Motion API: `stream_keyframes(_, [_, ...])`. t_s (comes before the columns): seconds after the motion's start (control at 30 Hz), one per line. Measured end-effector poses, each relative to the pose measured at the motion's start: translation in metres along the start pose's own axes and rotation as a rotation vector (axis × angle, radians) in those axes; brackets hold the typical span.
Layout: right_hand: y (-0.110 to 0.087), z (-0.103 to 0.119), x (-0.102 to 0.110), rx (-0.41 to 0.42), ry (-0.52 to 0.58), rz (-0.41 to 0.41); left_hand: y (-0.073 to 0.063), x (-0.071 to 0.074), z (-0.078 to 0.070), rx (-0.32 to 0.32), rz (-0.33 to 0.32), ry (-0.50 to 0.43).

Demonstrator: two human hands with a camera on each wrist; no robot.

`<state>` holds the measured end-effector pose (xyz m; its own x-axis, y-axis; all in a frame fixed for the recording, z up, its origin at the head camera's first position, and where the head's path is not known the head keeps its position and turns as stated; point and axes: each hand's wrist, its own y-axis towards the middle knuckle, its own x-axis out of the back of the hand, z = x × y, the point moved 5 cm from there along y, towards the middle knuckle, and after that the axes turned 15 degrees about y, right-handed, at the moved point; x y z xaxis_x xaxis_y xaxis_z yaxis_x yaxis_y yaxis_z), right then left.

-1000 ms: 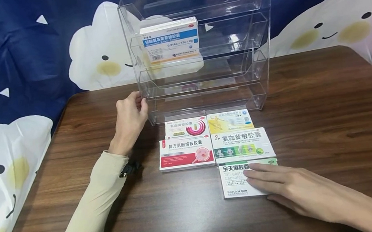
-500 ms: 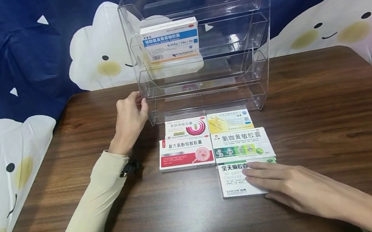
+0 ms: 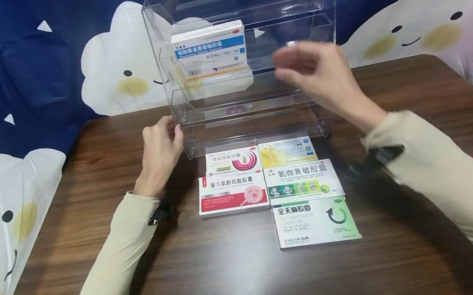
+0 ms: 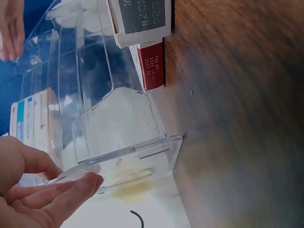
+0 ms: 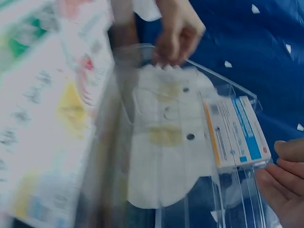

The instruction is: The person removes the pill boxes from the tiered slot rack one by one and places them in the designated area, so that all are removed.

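My left hand (image 3: 161, 150) pinches the left side edge of a clear acrylic display rack (image 3: 233, 113); the left wrist view shows thumb and fingers on either side of that panel. Raised before the rack's right half is my right hand (image 3: 317, 73), fingers loosely bent, holding nothing. In the right wrist view it is near a blue-and-white medicine box (image 5: 237, 133), which stands at the left of a middle tier. On the table, a white-and-green medicine box (image 3: 316, 225) lies closest to me, its front uncovered. Behind it is another medicine box with a green band (image 3: 303, 179).
Three more medicine boxes lie flat before the rack: a red-and-white box (image 3: 233, 193), a box with a pink ring (image 3: 231, 161) and a yellow-and-white box (image 3: 287, 152). All are on a brown wooden table (image 3: 214, 268). A blue curtain (image 3: 40, 66) with clouds hangs behind.
My right hand has left the nearest white-and-green box and risen forward to the rack's front. That box shifted slightly left under the hand earlier. My left hand keeps its grip on the rack.
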<state>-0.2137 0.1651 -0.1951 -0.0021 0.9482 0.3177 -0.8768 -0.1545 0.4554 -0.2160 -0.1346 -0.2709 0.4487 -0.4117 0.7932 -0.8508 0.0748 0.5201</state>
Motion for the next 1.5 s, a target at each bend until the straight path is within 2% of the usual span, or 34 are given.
stream_keyframes(0.17, [0.041,0.002,-0.007,-0.017,0.024,-0.078,0.001,0.000,-0.001,0.000,0.005,0.001])
stream_keyframes(0.4, [0.069,-0.004,-0.022,-0.095,0.028,-0.096,0.000,0.000,-0.002,0.005,0.012,0.003])
stream_keyframes(0.63, [0.078,-0.012,-0.035,-0.199,0.094,-0.090,-0.001,-0.001,-0.003,0.013,0.021,0.023])
stream_keyframes(0.77, [0.079,-0.012,-0.045,-0.208,0.126,-0.086,-0.002,0.000,-0.004,0.009,0.018,0.020])
stream_keyframes(1.0, [0.081,-0.009,-0.055,-0.228,-0.011,-0.073,-0.002,-0.001,-0.004,-0.001,0.003,0.004])
stream_keyframes(1.1, [0.084,-0.007,-0.055,-0.214,0.019,-0.075,-0.003,-0.001,-0.004,0.000,-0.002,0.004])
stream_keyframes(1.2, [0.084,-0.006,-0.051,-0.172,0.108,-0.090,-0.003,0.000,-0.005,0.001,-0.005,0.006])
stream_keyframes(1.37, [0.080,0.000,-0.038,-0.013,0.290,-0.128,-0.004,0.001,-0.005,0.002,-0.005,0.004])
stream_keyframes(1.5, [0.074,0.008,-0.026,0.082,0.340,-0.138,-0.005,0.001,-0.004,0.005,-0.005,0.009])
